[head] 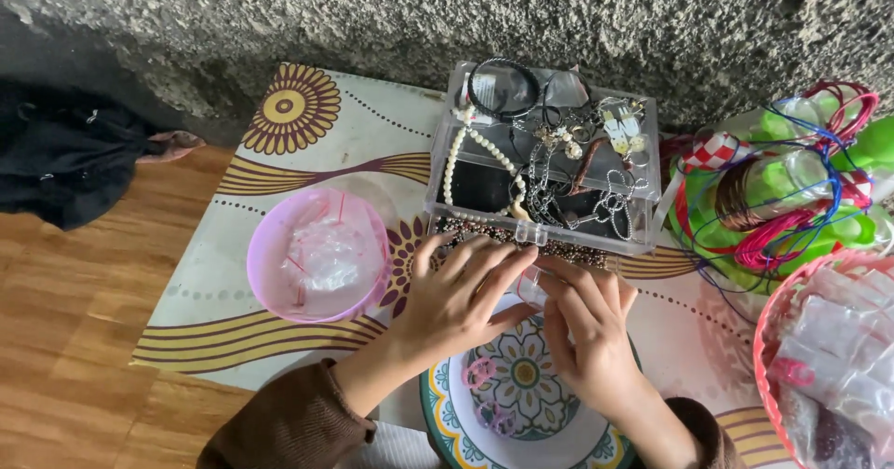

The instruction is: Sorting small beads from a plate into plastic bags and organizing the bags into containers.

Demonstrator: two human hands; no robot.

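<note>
While the head view looks straight down, the left hand (456, 301) and the right hand (587, 325) meet over a patterned round ceramic plate (447, 422), fingers curled together around a small clear plastic piece (533, 287), pinched between them. Just beyond the fingertips stands a clear rectangular plastic box (545, 157) of bead strings and chains. A pink round plastic bowl (317, 255) sits left; a pink woven basket (824, 357) lies right.
</note>
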